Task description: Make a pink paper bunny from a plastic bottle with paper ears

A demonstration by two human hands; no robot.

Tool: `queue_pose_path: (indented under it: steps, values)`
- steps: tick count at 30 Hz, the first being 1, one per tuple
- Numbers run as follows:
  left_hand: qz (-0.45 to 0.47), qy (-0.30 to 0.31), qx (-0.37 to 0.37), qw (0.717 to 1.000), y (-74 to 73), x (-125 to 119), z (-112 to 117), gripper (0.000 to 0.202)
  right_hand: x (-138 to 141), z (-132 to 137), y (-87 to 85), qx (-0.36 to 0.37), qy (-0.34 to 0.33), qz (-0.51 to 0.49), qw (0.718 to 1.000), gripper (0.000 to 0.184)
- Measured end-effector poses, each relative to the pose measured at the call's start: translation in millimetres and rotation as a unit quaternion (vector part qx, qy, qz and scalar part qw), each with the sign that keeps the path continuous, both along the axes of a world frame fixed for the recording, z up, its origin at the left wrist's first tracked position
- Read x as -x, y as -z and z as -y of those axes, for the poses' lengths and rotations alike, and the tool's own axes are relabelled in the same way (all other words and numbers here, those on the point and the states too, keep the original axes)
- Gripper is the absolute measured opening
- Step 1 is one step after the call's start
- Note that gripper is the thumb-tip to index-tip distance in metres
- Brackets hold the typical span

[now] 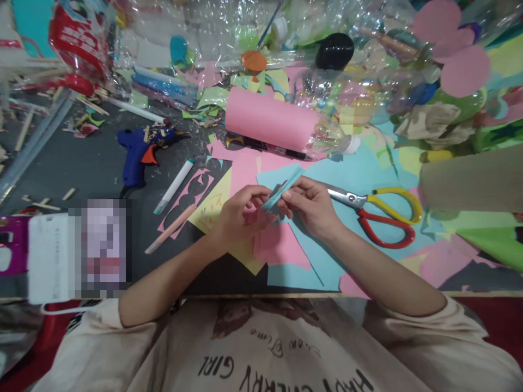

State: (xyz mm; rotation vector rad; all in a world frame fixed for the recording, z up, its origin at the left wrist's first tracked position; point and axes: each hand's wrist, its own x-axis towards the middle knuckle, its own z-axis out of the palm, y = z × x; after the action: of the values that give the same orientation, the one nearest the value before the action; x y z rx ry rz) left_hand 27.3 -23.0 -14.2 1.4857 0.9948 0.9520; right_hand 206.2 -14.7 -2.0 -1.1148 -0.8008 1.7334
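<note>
Between my two hands is a narrow folded strip of light blue paper point(286, 188), slanting up to the right. My left hand point(247, 209) pinches its lower left end, and my right hand point(308, 202) grips it near the upper right. Beneath them lie pink paper point(278, 245), light blue sheets point(318, 261) and a yellow sheet point(249, 261) with writing. Scissors point(376, 209) with one yellow and one red handle rest on the blue paper, just right of my right hand; my hand hides their tips.
A plastic bottle wrapped in pink paper point(272, 120) lies beyond my hands. At left are a blue glue gun point(137, 155), a white marker point(174, 185) and a peach-coloured pen point(169, 228). Plastic bottles, balloons and paper scraps crowd the back. A grey-brown cylinder point(469, 182) lies at right.
</note>
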Motion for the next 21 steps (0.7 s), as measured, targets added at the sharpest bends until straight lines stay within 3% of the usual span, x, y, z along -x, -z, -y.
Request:
queue_pose_path:
  steps: [5, 14, 21]
  values:
    - [-0.032, -0.005, -0.015, 0.999, -6.3, -0.4, -1.4, 0.019, 3.7, 4.3, -1.7, 0.005, 0.004, 0.008, 1.0, 0.042]
    - [-0.001, -0.044, -0.014, 0.999, -2.8, 9.9, -8.9, 0.022, 1.0, 3.4, -1.5, -0.042, -0.019, 0.013, 0.999, 0.037]
    - [-0.004, -0.06, 0.018, 0.998, -11.3, 10.4, -12.0, 0.029, -2.2, 3.8, -0.8, -0.07, -0.014, 0.069, 0.995, 0.038]
